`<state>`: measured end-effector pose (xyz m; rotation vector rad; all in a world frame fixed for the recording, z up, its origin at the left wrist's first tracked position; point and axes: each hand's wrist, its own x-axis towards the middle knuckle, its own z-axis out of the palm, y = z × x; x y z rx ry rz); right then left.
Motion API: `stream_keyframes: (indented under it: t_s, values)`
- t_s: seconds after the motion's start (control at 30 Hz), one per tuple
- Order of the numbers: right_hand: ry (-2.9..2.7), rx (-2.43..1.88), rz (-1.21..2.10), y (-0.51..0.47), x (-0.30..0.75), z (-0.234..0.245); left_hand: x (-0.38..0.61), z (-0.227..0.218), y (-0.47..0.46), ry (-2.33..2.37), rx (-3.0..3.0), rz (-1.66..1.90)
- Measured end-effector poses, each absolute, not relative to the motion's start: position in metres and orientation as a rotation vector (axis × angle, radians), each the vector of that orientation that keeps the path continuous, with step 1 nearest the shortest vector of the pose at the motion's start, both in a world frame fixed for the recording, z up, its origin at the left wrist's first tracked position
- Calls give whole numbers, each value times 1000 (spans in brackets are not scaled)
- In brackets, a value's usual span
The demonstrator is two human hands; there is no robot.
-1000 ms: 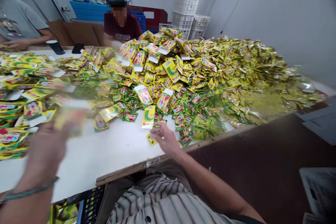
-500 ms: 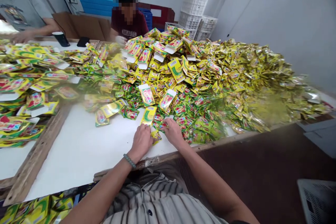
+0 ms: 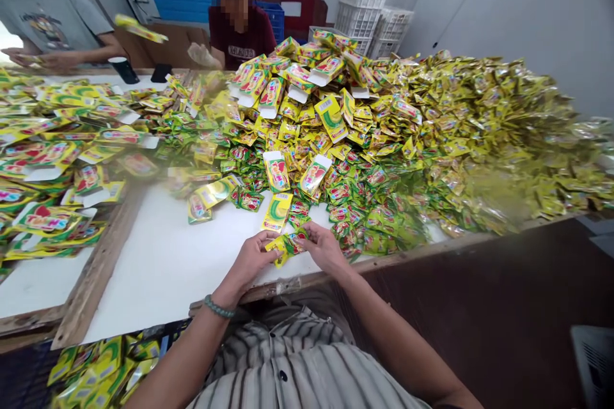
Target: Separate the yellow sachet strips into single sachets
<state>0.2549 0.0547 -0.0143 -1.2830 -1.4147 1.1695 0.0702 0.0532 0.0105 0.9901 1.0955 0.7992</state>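
Note:
At the table's front edge, my left hand (image 3: 250,263) is closed on a small yellow candy packet (image 3: 276,252), pinched between thumb and fingers. My right hand (image 3: 327,248) pinches a small green candy packet (image 3: 296,241), which meets the yellow one. Just beyond my left fingertips lies a yellow carton (image 3: 278,211). Two more cartons, one upright-looking with a white open flap (image 3: 277,172) and another tilted (image 3: 315,175), rest against the pile of green packets (image 3: 348,211).
A large heap of yellow packets (image 3: 460,115) spreads to the right, with cartons (image 3: 268,96) on top. Filled-looking cartons (image 3: 45,217) lie left of a wooden strip (image 3: 98,268). Two people work across the table; a carton (image 3: 139,29) is in mid-air near them. A crate of cartons (image 3: 100,364) stands below.
My hands have lifted slightly from the table, with the yellow and green packets now brought together between them. A carton has appeared in the air near the co-worker's raised gloved hand.

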Motion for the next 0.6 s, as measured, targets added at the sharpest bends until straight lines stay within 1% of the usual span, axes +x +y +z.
stream_keyframes:
  t_s: [0.13,0.27,0.37,0.47,0.6]
  values:
    - [-1458,-1243,1210,52,256,-5,60,14,50,1086,908,818]
    - [-1843,-1198,1106,48,260,27,55,15,53,1037,956,793]
    - [-2049,-1176,1102,48,258,44,56,17,54,1036,1060,724]
    - [-2091,-1254,1122,50,253,47,57,21,53,1017,1129,715]
    - [-2038,-1262,1117,53,248,35,61,23,50,1011,1170,718]
